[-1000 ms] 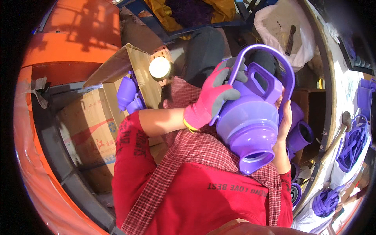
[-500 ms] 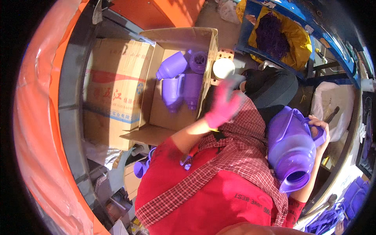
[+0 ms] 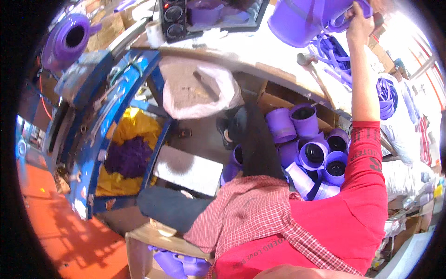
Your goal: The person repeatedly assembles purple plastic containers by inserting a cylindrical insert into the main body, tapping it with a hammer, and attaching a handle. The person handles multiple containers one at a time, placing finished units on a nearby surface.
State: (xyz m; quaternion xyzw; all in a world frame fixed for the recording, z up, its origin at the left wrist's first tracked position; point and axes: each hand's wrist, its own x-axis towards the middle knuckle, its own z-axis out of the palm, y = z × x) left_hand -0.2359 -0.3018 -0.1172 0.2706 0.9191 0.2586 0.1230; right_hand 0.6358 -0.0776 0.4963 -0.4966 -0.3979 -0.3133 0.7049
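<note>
My right hand (image 3: 360,24) is closed around the handle of a large purple plastic jug (image 3: 297,23), at the upper right over the white work table (image 3: 251,44). The jug lies tilted, its wide end toward the left; the picture's top edge cuts it off. My right arm is stretched out straight in a red sleeve. A hammer (image 3: 306,59) and a bunch of purple plastic straps (image 3: 332,51) lie on the table just below the jug. My left hand is outside the picture.
Several purple cups (image 3: 312,154) stand piled below the table. A white sack (image 3: 200,109) hangs open left of them. At left, a blue metal frame (image 3: 100,158) holds a yellow bag (image 3: 125,183) of purple scraps. A cardboard box (image 3: 139,251) with purple parts sits at the bottom.
The view has swung right, from the cardboard box to the table. My right hand has carried the jug over the table. My left hand, in a pink glove, has left the picture.
</note>
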